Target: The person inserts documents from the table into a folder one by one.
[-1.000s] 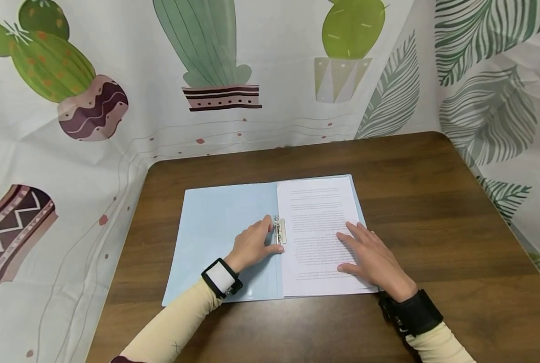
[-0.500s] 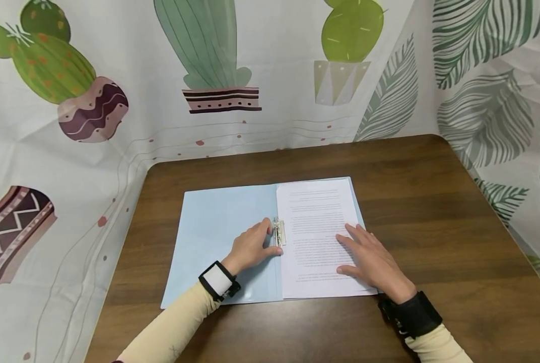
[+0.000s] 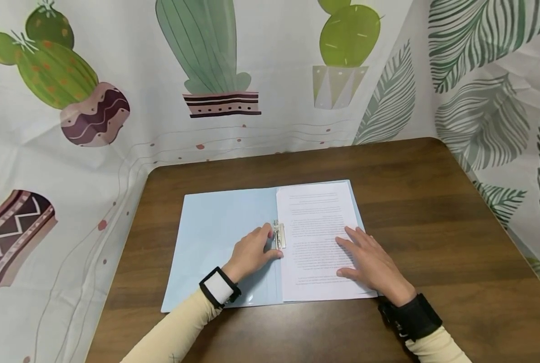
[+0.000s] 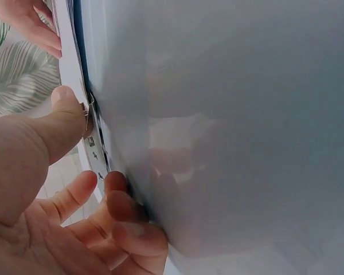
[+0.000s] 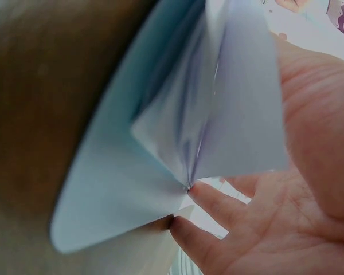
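Observation:
A light-blue folder [image 3: 220,222] lies opened flat, with a stack of printed paper sheets [image 3: 315,222] on its right side. At its spine is a metal binder clip [image 3: 281,235]. My left hand [image 3: 250,250] spans this clip, thumb at the near end and index finger at the far end. In the left wrist view the thumb [image 4: 63,129] touches the clip's metal prong, and the other fingers curl beside the folder's cover. My right hand [image 3: 372,259] rests with spread fingers on the sheets' right edge. Near that hand, a paper corner [image 5: 241,114] stands lifted in the right wrist view.
Around the folder spreads the brown wooden table [image 3: 415,201]. A white curtain [image 3: 288,45] printed with cacti and leaves hangs behind the table and along its sides. Both wrists wear black straps, the left one bearing a white panel [image 3: 218,287].
The head view has tilted up slightly, so the table and folder sit a little lower in it. Both hands keep their places on the clip and the sheets.

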Demonstrator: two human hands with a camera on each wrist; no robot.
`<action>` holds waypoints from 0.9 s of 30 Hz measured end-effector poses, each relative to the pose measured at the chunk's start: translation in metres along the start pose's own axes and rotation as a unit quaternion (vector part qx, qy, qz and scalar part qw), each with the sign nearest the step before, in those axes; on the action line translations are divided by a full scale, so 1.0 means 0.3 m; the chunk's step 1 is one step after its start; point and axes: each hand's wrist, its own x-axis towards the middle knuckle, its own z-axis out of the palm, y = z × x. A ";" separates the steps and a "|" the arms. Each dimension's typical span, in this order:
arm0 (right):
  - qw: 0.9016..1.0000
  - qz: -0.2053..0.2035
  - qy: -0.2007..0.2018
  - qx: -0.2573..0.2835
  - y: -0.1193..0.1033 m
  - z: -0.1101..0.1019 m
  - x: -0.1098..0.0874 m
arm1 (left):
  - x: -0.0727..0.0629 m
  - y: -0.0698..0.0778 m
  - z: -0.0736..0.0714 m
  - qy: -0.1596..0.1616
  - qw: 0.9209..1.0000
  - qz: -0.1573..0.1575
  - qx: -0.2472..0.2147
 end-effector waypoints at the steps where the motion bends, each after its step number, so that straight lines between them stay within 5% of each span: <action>1: 1.000 0.001 0.000 0.000 0.000 0.000 -0.002 | -0.002 0.003 0.000 0.002 1.000 0.003 0.000; 6: 1.000 0.004 0.001 0.002 0.000 0.000 -0.009 | -0.029 0.018 -0.010 0.029 1.000 0.011 0.005; 10: 1.000 -0.008 0.004 -0.002 0.004 0.000 -0.008 | -0.069 -0.003 -0.059 0.089 0.996 -0.004 0.016; 16: 1.000 -0.009 0.013 -0.001 0.011 -0.005 -0.003 | -0.142 -0.146 -0.204 0.161 0.981 -0.093 0.055; 22: 1.000 -0.006 0.008 0.002 0.014 -0.004 -0.006 | -0.251 -0.317 -0.302 0.108 0.959 -0.248 0.082; 27: 1.000 -0.004 0.007 0.007 0.010 -0.002 -0.007 | -0.301 -0.383 -0.324 0.065 0.952 -0.294 0.044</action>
